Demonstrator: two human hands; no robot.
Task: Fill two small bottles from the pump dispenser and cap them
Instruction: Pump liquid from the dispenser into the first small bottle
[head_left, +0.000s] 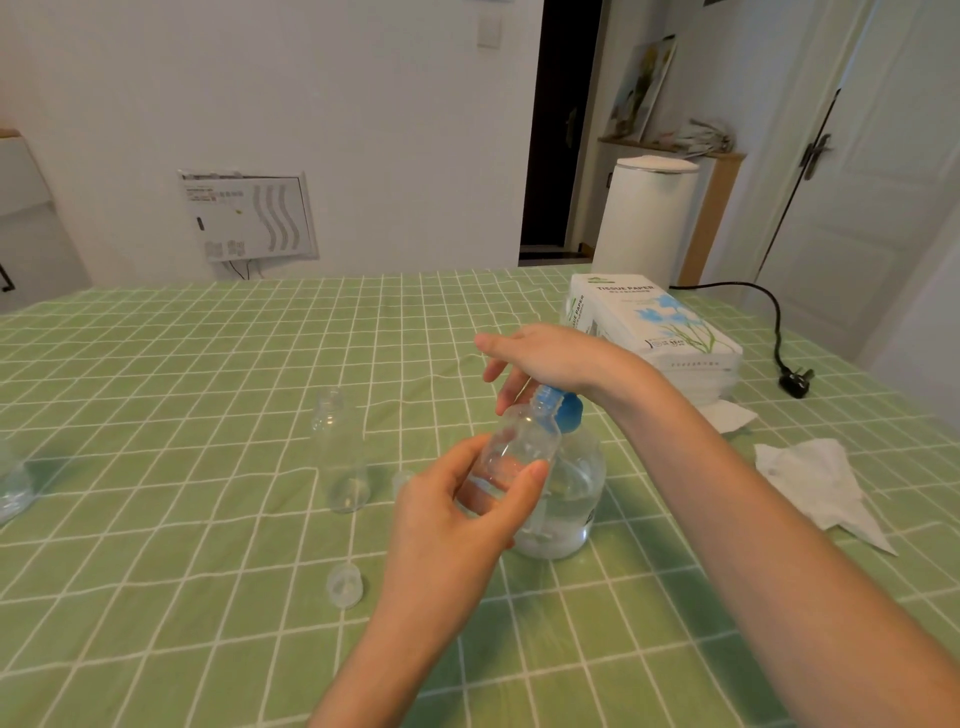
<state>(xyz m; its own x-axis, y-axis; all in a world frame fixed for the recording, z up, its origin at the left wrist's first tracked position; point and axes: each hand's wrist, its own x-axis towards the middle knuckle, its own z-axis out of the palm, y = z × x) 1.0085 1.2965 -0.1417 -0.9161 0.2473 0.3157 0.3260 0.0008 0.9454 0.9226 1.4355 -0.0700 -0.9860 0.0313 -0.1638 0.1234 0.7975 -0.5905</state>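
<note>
Our left hand (447, 519) grips one small bottle (519, 447) between thumb and fingers; it is tilted, with its mouth at the blue nozzle of the pump dispenser (576, 499); our right hand (545, 358) lies on the pump head (569, 410), fingers nearly straight; the second bottle (340, 457) stands upright on the green tablecloth (208, 389), apart to the left; a clear cap (344, 584) lies near our left wrist.
</note>
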